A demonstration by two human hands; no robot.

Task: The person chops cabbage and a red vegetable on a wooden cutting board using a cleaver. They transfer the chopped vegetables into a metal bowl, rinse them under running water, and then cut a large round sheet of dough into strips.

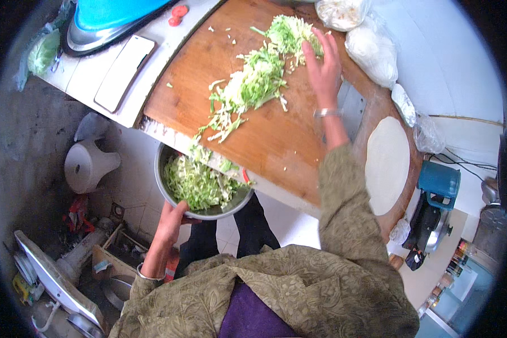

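My left hand (174,220) grips the near rim of a metal bowl (246,202), thumb over the edge. Shredded cabbage (200,186) fills much of the bowl, which sits below the front edge of a wooden board (186,91). Across the board runs a long pile of chopped cabbage (253,80), with some shreds hanging over the edge above the bowl. My right hand (324,63), fingers spread, is at the right side of the far cabbage heap (285,31); whether the fingertips touch it I cannot tell. Beside my right wrist lies a cleaver blade (351,107), partly hidden.
A flat oval sheet of dough (388,164) lies on the right. Plastic bags (372,53) line the back right. A phone (124,74), a blue basin (114,14) and red pepper pieces (177,14) are at left. A stool (88,164) and a sink (59,283) stand lower left.
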